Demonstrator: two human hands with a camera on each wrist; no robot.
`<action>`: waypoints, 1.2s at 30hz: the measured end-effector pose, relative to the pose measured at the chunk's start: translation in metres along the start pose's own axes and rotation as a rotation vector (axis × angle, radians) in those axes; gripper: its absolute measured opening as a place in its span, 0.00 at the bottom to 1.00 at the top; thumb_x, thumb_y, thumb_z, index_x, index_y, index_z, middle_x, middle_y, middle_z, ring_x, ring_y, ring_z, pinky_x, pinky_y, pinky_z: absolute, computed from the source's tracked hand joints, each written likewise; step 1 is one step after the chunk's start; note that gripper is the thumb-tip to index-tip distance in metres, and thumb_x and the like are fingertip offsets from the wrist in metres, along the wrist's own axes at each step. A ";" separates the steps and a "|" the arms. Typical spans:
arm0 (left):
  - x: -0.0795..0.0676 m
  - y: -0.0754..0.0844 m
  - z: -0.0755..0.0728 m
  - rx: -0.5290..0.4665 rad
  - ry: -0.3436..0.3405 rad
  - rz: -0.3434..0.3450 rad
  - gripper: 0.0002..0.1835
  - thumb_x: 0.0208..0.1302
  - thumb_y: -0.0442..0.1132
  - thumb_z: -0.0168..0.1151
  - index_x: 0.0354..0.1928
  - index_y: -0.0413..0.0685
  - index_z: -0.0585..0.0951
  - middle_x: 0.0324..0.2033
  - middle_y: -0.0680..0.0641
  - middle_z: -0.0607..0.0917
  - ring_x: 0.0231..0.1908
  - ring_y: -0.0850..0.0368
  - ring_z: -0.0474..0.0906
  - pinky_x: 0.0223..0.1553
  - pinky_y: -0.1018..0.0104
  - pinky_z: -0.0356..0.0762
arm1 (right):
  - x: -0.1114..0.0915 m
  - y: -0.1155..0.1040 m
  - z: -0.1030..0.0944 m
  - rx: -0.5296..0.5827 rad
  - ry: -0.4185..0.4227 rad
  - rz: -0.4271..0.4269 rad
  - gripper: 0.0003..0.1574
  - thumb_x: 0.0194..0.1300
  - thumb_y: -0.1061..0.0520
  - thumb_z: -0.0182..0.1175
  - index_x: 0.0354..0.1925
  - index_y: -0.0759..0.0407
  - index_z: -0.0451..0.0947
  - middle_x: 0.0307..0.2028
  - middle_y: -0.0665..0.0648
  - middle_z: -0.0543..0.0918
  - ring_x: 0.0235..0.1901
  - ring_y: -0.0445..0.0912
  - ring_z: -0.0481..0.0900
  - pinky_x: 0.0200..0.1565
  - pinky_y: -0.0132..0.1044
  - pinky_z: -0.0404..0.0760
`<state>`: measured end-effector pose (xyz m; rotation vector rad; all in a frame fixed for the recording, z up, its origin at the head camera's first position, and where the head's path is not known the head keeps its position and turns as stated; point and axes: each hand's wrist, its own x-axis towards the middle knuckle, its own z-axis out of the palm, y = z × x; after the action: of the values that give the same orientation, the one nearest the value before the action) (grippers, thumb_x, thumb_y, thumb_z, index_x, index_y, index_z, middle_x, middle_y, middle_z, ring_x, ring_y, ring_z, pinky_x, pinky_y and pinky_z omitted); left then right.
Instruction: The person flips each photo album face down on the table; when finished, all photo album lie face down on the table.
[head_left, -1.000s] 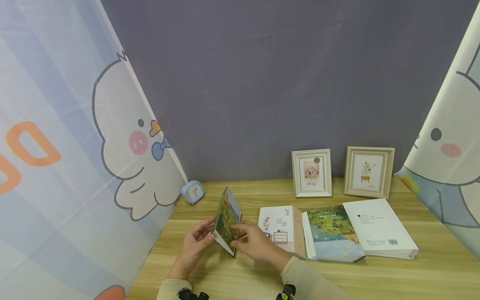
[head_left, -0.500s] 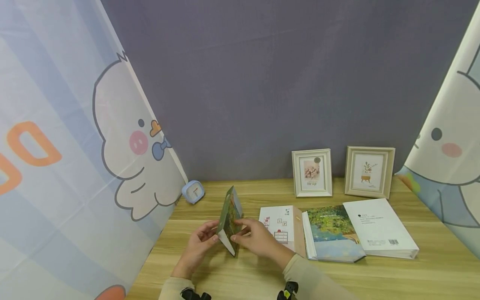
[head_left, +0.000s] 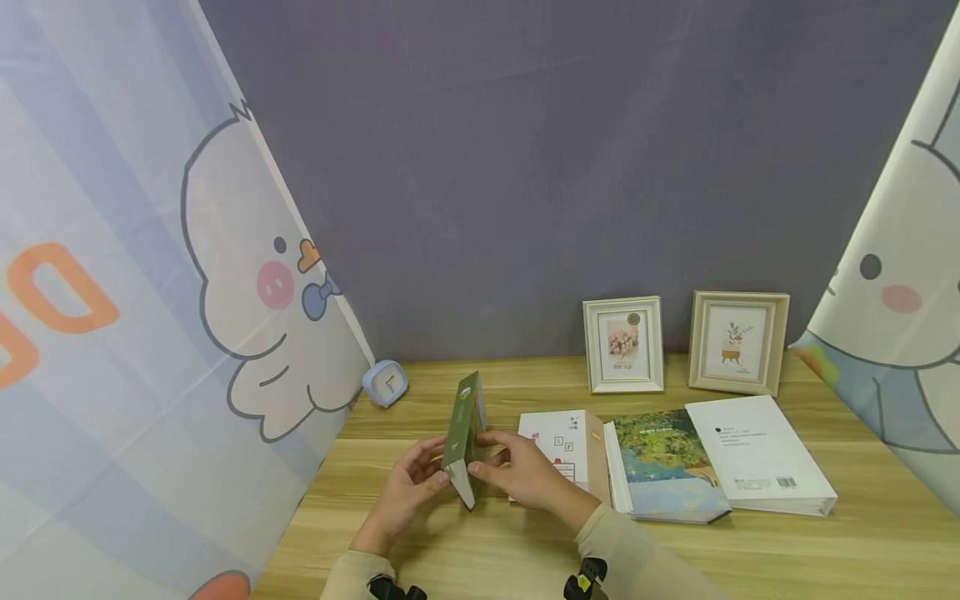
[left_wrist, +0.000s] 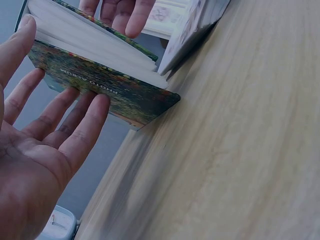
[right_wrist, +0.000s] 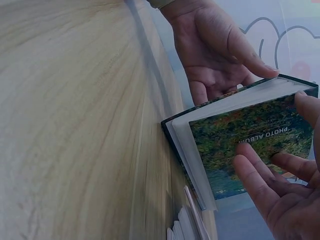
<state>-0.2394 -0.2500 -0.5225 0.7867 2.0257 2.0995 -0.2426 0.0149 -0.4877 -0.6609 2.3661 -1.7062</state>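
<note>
A photo album (head_left: 462,421) with a green spine and a painted tree cover stands tilted on its page edge on the wooden table. My left hand (head_left: 408,492) holds it from the left, thumb at the near spine corner and fingertips against the cover, as the left wrist view shows. From the other side my right hand (head_left: 525,477) holds it, with its thumb near the spine corner and its fingers on the opposite cover. White pages (left_wrist: 95,40) show at the near end between the covers.
Right of the hands lie a white-and-tan album (head_left: 596,458), a second painted album (head_left: 667,475) and a white album (head_left: 765,458). Two picture frames (head_left: 624,387) (head_left: 738,387) stand at the back. A small blue clock (head_left: 386,383) sits at the back left, beside the printed curtain.
The album has shifted slightly right and turned, so its green spine now faces up toward me. Both hands have moved a little right with it. The other albums lie where they were.
</note>
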 end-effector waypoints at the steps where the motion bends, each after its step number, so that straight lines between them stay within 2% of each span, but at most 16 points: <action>1: 0.000 0.000 0.000 0.000 -0.001 0.002 0.31 0.76 0.29 0.61 0.77 0.40 0.65 0.70 0.35 0.73 0.66 0.44 0.76 0.62 0.54 0.81 | 0.000 0.000 -0.001 -0.007 0.000 -0.004 0.39 0.70 0.38 0.69 0.70 0.56 0.75 0.60 0.57 0.82 0.47 0.46 0.85 0.35 0.41 0.89; 4: 0.002 0.000 0.001 -0.003 -0.004 0.007 0.32 0.75 0.29 0.62 0.77 0.40 0.64 0.70 0.33 0.72 0.65 0.44 0.76 0.60 0.54 0.82 | -0.001 -0.001 -0.002 -0.026 0.001 -0.021 0.40 0.71 0.37 0.68 0.70 0.57 0.75 0.65 0.55 0.79 0.50 0.45 0.84 0.42 0.37 0.87; 9: 0.005 0.000 0.003 0.006 -0.013 0.010 0.34 0.74 0.29 0.64 0.78 0.40 0.64 0.71 0.29 0.69 0.65 0.46 0.76 0.59 0.54 0.82 | -0.003 -0.004 -0.006 -0.029 0.015 -0.039 0.40 0.70 0.38 0.69 0.70 0.58 0.75 0.66 0.55 0.79 0.50 0.45 0.84 0.44 0.37 0.87; 15: 0.009 -0.002 0.006 0.081 -0.004 -0.014 0.36 0.70 0.28 0.68 0.77 0.41 0.66 0.71 0.31 0.70 0.66 0.41 0.74 0.64 0.54 0.77 | -0.003 -0.008 -0.013 -0.018 0.023 -0.044 0.38 0.71 0.39 0.68 0.70 0.55 0.75 0.65 0.53 0.80 0.50 0.45 0.83 0.43 0.37 0.86; 17: 0.010 -0.002 0.007 0.108 -0.003 -0.027 0.36 0.69 0.28 0.69 0.76 0.44 0.67 0.71 0.33 0.71 0.67 0.38 0.73 0.67 0.52 0.74 | -0.003 -0.008 -0.016 0.005 0.026 -0.046 0.37 0.72 0.40 0.68 0.70 0.55 0.75 0.63 0.55 0.81 0.48 0.45 0.83 0.38 0.38 0.87; 19: 0.010 -0.002 0.009 0.125 -0.009 -0.040 0.36 0.69 0.29 0.69 0.76 0.46 0.68 0.71 0.34 0.72 0.67 0.34 0.72 0.67 0.49 0.72 | -0.003 -0.008 -0.018 0.023 0.032 -0.048 0.38 0.72 0.40 0.68 0.71 0.56 0.75 0.62 0.58 0.81 0.45 0.47 0.84 0.34 0.41 0.87; 22: 0.011 -0.003 0.011 0.129 -0.025 -0.041 0.36 0.69 0.29 0.69 0.77 0.46 0.67 0.71 0.34 0.72 0.66 0.30 0.71 0.66 0.47 0.74 | -0.004 -0.009 -0.021 0.060 0.041 -0.047 0.39 0.72 0.40 0.68 0.71 0.58 0.73 0.60 0.62 0.81 0.42 0.53 0.86 0.29 0.52 0.88; 26: 0.012 -0.007 0.013 0.115 -0.046 -0.023 0.36 0.69 0.28 0.69 0.76 0.44 0.68 0.72 0.35 0.71 0.67 0.30 0.71 0.65 0.49 0.77 | -0.005 -0.010 -0.022 0.114 0.049 -0.035 0.38 0.72 0.43 0.69 0.72 0.58 0.72 0.60 0.63 0.81 0.39 0.62 0.88 0.29 0.62 0.87; 31: 0.012 -0.009 0.013 0.104 -0.052 -0.025 0.37 0.68 0.28 0.70 0.76 0.45 0.68 0.74 0.38 0.70 0.69 0.34 0.71 0.66 0.53 0.76 | -0.006 -0.009 -0.021 0.204 0.037 -0.033 0.36 0.72 0.51 0.70 0.70 0.63 0.71 0.62 0.65 0.78 0.41 0.58 0.89 0.37 0.59 0.89; 36: 0.012 -0.009 0.012 0.102 -0.055 -0.028 0.37 0.68 0.28 0.69 0.77 0.44 0.68 0.75 0.38 0.67 0.70 0.32 0.69 0.67 0.52 0.75 | -0.006 -0.007 -0.021 0.269 0.011 -0.052 0.37 0.72 0.56 0.69 0.71 0.67 0.68 0.62 0.69 0.75 0.45 0.55 0.88 0.42 0.52 0.90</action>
<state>-0.2466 -0.2334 -0.5280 0.8162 2.1166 1.9512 -0.2428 0.0341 -0.4752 -0.6723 2.0870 -2.0046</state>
